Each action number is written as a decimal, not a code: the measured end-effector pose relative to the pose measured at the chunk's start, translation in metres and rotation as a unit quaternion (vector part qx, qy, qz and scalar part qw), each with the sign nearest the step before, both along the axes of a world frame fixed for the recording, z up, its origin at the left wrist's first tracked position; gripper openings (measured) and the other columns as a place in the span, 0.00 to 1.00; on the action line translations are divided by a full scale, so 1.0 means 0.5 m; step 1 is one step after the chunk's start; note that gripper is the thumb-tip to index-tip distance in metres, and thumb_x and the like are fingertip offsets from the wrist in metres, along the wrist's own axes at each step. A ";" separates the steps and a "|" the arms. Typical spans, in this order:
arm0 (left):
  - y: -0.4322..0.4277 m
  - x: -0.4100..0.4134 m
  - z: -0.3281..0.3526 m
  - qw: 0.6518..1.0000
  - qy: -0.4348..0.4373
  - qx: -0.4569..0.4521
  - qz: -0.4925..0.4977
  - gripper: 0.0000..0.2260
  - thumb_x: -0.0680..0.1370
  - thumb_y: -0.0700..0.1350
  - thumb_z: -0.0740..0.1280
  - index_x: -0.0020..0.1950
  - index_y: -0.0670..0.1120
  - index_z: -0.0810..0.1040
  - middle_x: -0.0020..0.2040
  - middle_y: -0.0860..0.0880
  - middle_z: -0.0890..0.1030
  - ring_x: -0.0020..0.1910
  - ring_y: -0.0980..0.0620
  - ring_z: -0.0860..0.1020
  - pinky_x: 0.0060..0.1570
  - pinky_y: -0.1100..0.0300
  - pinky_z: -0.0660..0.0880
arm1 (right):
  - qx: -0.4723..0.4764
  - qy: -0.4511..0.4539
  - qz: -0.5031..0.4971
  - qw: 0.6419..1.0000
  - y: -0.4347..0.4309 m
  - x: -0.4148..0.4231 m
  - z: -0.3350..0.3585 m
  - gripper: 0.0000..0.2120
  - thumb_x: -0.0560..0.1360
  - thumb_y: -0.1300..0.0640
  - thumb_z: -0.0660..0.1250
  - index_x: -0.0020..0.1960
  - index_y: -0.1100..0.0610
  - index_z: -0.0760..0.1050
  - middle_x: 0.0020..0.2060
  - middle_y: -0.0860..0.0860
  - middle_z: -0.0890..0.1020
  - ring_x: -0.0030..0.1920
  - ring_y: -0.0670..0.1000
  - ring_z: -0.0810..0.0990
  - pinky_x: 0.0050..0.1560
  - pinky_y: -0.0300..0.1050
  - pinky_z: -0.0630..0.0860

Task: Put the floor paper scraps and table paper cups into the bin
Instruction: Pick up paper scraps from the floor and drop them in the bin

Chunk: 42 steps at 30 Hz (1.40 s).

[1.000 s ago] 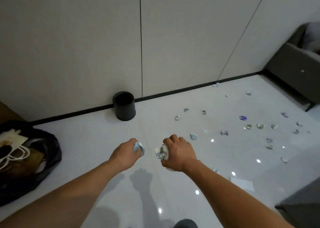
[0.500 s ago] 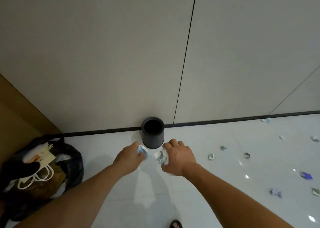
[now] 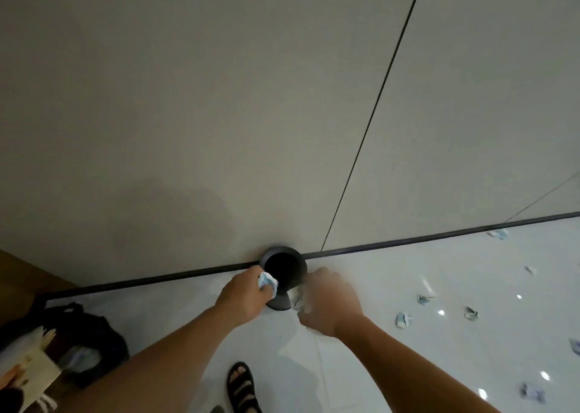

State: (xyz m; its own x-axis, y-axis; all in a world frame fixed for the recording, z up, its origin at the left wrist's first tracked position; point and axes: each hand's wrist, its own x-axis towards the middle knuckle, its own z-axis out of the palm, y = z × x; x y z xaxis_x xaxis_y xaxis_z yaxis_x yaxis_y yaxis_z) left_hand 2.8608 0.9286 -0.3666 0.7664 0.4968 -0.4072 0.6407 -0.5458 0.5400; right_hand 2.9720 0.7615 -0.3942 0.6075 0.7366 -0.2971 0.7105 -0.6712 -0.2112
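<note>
Because the mouth of the bin (image 3: 280,302) against the wall is narrow, I hold both fists close to its near rim: my left hand (image 3: 244,299) curled tight round a blue-white scrap (image 3: 267,282) at the opening's left edge, my right hand (image 3: 329,306) curled round a second wad (image 3: 296,299) just beside the bin's right wall. Fingers are kept closed so nothing drops short; release looks next. Loose floor scraps (image 3: 403,320) lie to the right; no paper cups in view.
</note>
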 end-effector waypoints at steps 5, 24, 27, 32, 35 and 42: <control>0.097 0.122 -0.051 0.999 0.036 -0.005 -0.039 0.07 0.77 0.49 0.65 0.46 0.49 0.68 0.44 0.48 0.76 0.41 0.50 0.72 0.37 0.59 0.66 | 0.008 0.030 -0.065 0.997 0.073 0.090 -0.053 0.33 0.67 0.36 0.66 0.68 0.47 0.65 0.61 0.49 0.71 0.57 0.53 0.72 0.55 0.48 0.73; 0.252 0.516 -0.730 0.983 0.156 -0.050 -0.085 0.05 0.77 0.45 0.66 0.49 0.45 0.73 0.44 0.45 0.79 0.43 0.47 0.77 0.44 0.50 0.76 | -0.001 0.153 -0.249 0.956 0.306 0.391 -0.737 0.30 0.70 0.42 0.69 0.67 0.50 0.64 0.63 0.52 0.68 0.61 0.56 0.69 0.59 0.51 0.69; 0.276 0.533 -0.853 0.977 0.185 -0.045 -0.100 0.13 0.76 0.48 0.67 0.58 0.46 0.73 0.50 0.45 0.79 0.49 0.46 0.78 0.46 0.54 0.75 | -0.017 0.159 -0.281 0.946 0.340 0.392 -0.844 0.30 0.71 0.43 0.69 0.68 0.51 0.64 0.63 0.53 0.67 0.62 0.57 0.68 0.59 0.53 0.69; 0.308 0.492 -0.924 0.966 0.225 -0.072 -0.108 0.23 0.75 0.46 0.68 0.69 0.45 0.69 0.62 0.45 0.76 0.59 0.46 0.76 0.58 0.49 0.75 | -0.010 0.223 -0.308 0.925 0.361 0.354 -0.926 0.45 0.67 0.38 0.73 0.76 0.49 0.55 0.73 0.55 0.59 0.70 0.60 0.62 0.64 0.60 0.69; 0.321 0.471 -0.895 0.967 0.217 -0.052 -0.124 0.19 0.74 0.45 0.68 0.65 0.47 0.71 0.58 0.49 0.76 0.56 0.48 0.76 0.52 0.56 0.74 | 0.018 0.258 -0.329 0.909 0.359 0.334 -0.916 0.48 0.67 0.35 0.71 0.77 0.46 0.49 0.77 0.52 0.51 0.76 0.60 0.51 0.70 0.66 0.62; 0.298 0.511 -0.774 0.968 0.177 -0.006 -0.181 0.21 0.74 0.49 0.68 0.65 0.48 0.70 0.60 0.48 0.74 0.51 0.52 0.72 0.48 0.59 0.69 | 0.070 0.282 -0.367 0.883 0.333 0.328 -0.818 0.43 0.71 0.31 0.63 0.78 0.42 0.46 0.79 0.49 0.47 0.78 0.56 0.46 0.73 0.63 0.58</control>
State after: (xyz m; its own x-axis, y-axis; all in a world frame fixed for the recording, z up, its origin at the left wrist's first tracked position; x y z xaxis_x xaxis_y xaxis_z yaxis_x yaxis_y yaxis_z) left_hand 3.1165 1.0774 -0.7536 0.7009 0.2162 -0.6797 0.5552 -0.7635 0.3297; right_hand 3.1361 0.9280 -0.8030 0.7217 0.2588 -0.6420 -0.1510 -0.8463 -0.5108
